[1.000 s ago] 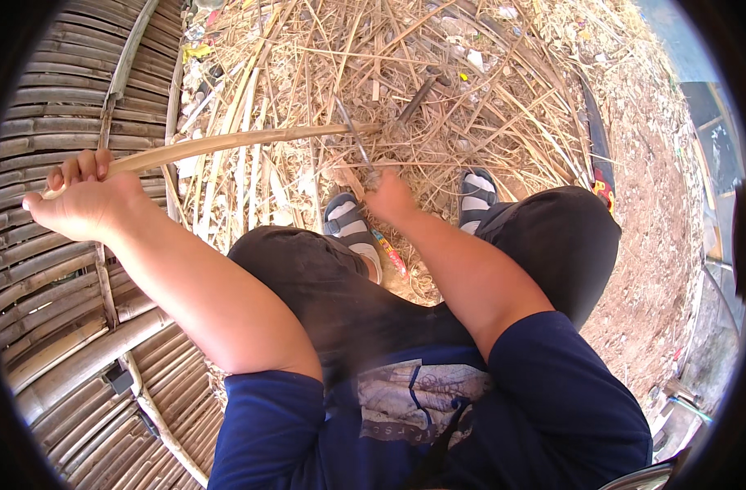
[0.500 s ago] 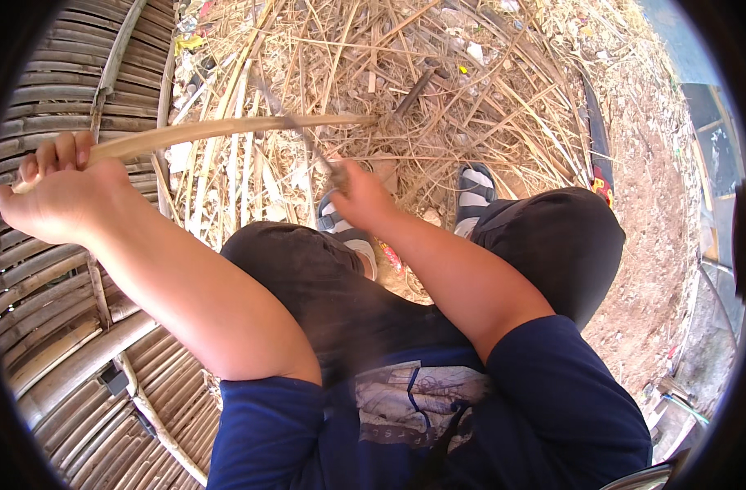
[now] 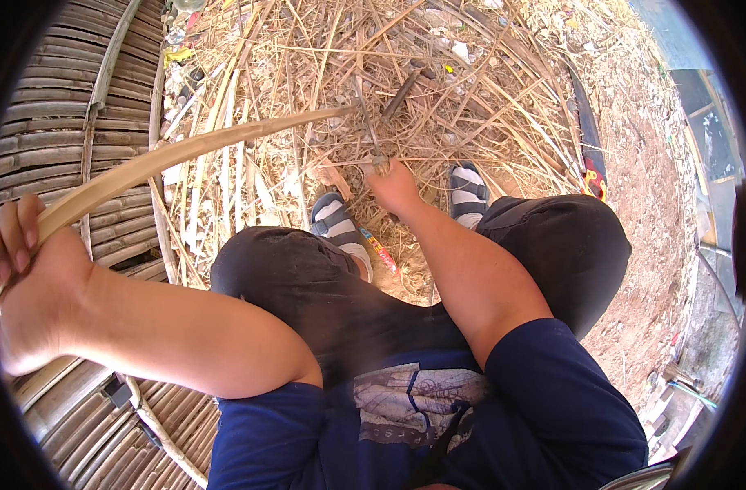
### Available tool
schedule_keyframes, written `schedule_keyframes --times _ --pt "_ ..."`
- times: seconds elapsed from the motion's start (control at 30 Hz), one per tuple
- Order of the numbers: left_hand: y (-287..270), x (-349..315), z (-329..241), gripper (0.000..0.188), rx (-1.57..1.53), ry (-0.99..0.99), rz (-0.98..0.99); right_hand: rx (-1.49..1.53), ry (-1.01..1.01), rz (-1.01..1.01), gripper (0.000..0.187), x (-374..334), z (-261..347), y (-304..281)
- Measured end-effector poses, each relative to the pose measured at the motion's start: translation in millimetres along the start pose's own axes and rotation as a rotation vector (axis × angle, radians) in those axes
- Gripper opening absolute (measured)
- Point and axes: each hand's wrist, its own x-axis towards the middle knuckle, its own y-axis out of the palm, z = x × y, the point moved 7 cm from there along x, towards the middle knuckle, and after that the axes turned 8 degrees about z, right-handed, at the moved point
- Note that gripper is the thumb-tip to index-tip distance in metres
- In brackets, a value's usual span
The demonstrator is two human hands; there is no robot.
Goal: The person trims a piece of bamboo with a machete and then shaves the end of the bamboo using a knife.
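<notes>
Bamboo strip (image 3: 193,147), long, pale and bowed, reaches across from the left hand (image 3: 42,286) to a spot just beyond the right hand (image 3: 396,189). From where I stand, the left fingers are curled round its near end, and the right fist is clamped on the handle of a thin-bladed knife (image 3: 380,165), so the hands are well apart. The blade points away from the body, close by the strip's far tip; whether they touch, I can't tell. To work it well, I'd say, the left grip should be firm enough to stop the strip twisting, with the blade lying shallow along it and strokes running outward, clear of the left fingers and both knees. Nearer the body than the right hand are two strapped sandals (image 3: 336,220) and a red wrapper (image 3: 379,249); beyond it lie a dark stick (image 3: 400,94) and scattered splints (image 3: 503,122). Beside and behind the left hand runs a slatted wall (image 3: 46,122).
</notes>
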Motion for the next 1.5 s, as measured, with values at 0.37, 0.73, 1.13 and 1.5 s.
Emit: schedule_keyframes --times 0.37,0.73,1.13,1.5 --pt "-39.9 13.5 49.9 0.039 -0.108 -0.074 -0.013 0.159 -0.209 0.009 0.026 4.4 61.4 13.1" --pt "-26.9 1.1 77.8 0.038 -0.010 0.017 -0.104 -0.023 -0.469 0.229 0.039 -58.0 151.0 34.5" --pt "-15.9 -16.0 41.2 0.055 0.211 0.231 -0.360 -0.118 -0.258 0.199 0.044 -36.1 125.3 17.8" --pt "-11.3 -25.1 60.3 0.050 0.205 0.098 -0.456 -0.126 -0.181 0.187 0.045 -23.7 85.1 34.8"
